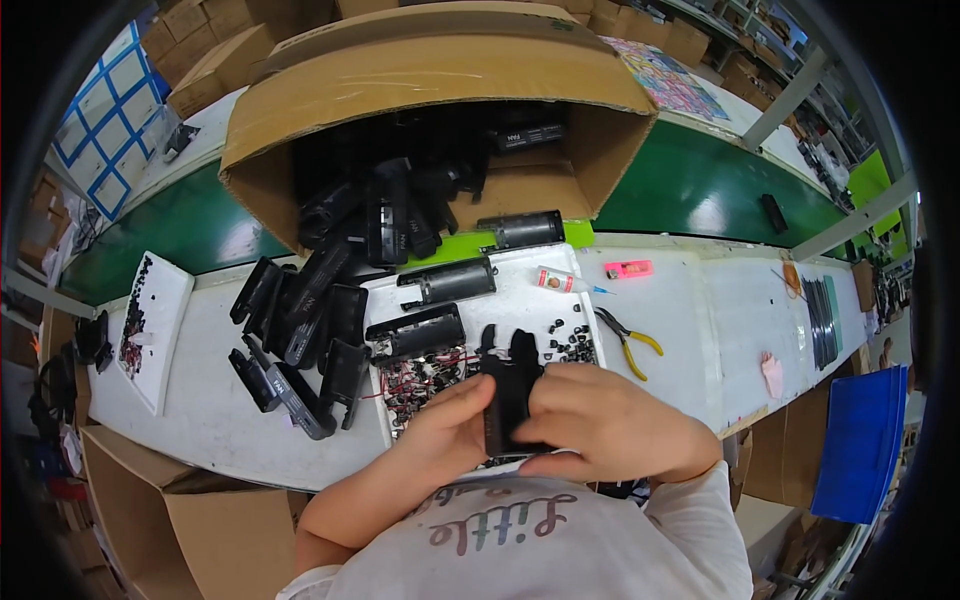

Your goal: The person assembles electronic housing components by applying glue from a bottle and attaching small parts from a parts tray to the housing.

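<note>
A black plastic housing (508, 395), hollow and roughly upright, is between my hands above the near edge of a white tray (587, 262). My left hand (452, 418) grips its left side, thumb along the edge. Curled fingers of my right hand (597, 418) press on the housing from the right; whatever may be under those fingertips is hidden. Just beyond, in the tray, lie more black housing halves (418, 333), a heap of small parts with red wires (415, 385) and small black pieces (570, 343).
A large cardboard box (430, 125) full of black housings opens toward me, with more housings (310, 310) piled at left. Yellow-handled pliers (632, 345), a small glue bottle (560, 280) and a pink box (628, 269) lie right of centre. A white tray (172, 320) sits far left.
</note>
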Demonstrator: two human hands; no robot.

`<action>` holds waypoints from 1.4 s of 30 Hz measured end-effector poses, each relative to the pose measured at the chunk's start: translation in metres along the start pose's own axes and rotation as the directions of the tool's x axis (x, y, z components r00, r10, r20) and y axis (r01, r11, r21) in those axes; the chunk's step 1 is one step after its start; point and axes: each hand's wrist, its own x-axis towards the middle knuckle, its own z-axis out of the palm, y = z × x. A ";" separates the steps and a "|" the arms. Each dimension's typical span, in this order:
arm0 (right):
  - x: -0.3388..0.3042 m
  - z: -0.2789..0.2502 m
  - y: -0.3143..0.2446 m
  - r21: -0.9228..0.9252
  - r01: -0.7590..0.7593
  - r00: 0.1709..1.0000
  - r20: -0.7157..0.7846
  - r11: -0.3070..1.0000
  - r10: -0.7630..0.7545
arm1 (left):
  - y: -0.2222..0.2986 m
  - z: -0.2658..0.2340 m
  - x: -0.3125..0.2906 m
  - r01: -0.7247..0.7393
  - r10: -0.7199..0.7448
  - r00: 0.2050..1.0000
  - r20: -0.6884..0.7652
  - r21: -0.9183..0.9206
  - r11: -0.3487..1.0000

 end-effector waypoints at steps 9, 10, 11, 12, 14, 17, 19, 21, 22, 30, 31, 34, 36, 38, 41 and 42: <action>-0.044 -0.069 0.019 -0.381 -0.364 0.931 -0.163 0.850 0.325 | 0.054 0.005 -0.022 0.190 0.485 0.731 0.480 0.540 -0.820; -0.049 -0.078 0.031 -0.430 -0.465 0.885 -0.204 0.774 0.418 | 0.058 -0.002 -0.025 0.266 0.538 0.719 0.440 0.541 -0.798; -0.051 -0.083 0.048 -0.471 -0.556 0.829 -0.250 0.685 0.501 | 0.062 -0.008 -0.029 0.341 0.591 0.700 0.401 0.540 -0.770; -0.052 -0.089 0.067 -0.494 -0.632 0.768 -0.299 0.597 0.566 | 0.064 -0.013 -0.030 0.338 0.589 0.701 0.403 0.539 -0.771; -0.053 -0.097 0.118 -0.482 -0.711 0.699 -0.404 0.512 0.590 | 0.066 -0.021 -0.034 0.363 0.575 0.757 0.310 0.533 -0.764; -0.060 -0.104 0.182 -0.452 -0.782 0.621 -0.519 0.429 0.587 | 0.071 -0.020 -0.034 0.338 0.551 0.783 0.290 0.545 -0.767; -0.067 -0.102 0.215 -0.465 -0.789 0.613 -0.542 0.402 0.575 | 0.074 -0.017 -0.035 0.337 0.545 0.787 0.288 0.540 -0.771; -0.067 -0.099 0.218 -0.476 -0.796 0.603 -0.563 0.375 0.566 | 0.079 -0.013 -0.038 0.237 0.532 0.779 0.333 0.628 -0.741; -0.057 -0.091 0.199 -0.509 -0.806 0.588 -0.629 0.302 0.509 | 0.082 -0.011 -0.040 0.241 0.534 0.778 0.330 0.630 -0.739; -0.010 0.015 0.041 -0.334 -0.398 0.876 0.139 0.855 0.462 | 0.078 -0.026 -0.057 -0.591 0.684 0.667 0.297 0.770 0.242; -0.013 0.026 0.037 -0.358 -0.306 0.915 0.146 0.882 0.376 | 0.075 -0.026 -0.054 -0.641 0.684 0.668 0.294 0.694 0.327; -0.012 0.047 0.046 -0.311 -0.209 0.951 0.154 0.927 0.267 | 0.062 -0.017 -0.051 -0.571 0.637 0.762 0.117 0.588 0.573; -0.011 0.055 0.055 -0.254 -0.323 0.916 0.156 0.912 0.369 | 0.056 -0.018 -0.049 -0.529 0.617 0.786 0.037 0.555 0.641; -0.009 0.050 0.059 -0.230 -0.367 0.891 0.190 0.901 0.412 | 0.053 -0.019 -0.049 -0.429 0.474 0.876 -0.088 0.305 0.850; -0.009 0.031 0.051 -0.301 -0.258 0.957 0.049 0.918 0.285 | 0.051 -0.032 -0.054 -0.406 0.445 0.890 -0.098 0.273 0.872; -0.012 0.023 0.050 -0.300 -0.259 0.957 0.050 0.918 0.287 | 0.052 -0.035 -0.056 -0.400 0.427 0.901 -0.081 0.232 0.887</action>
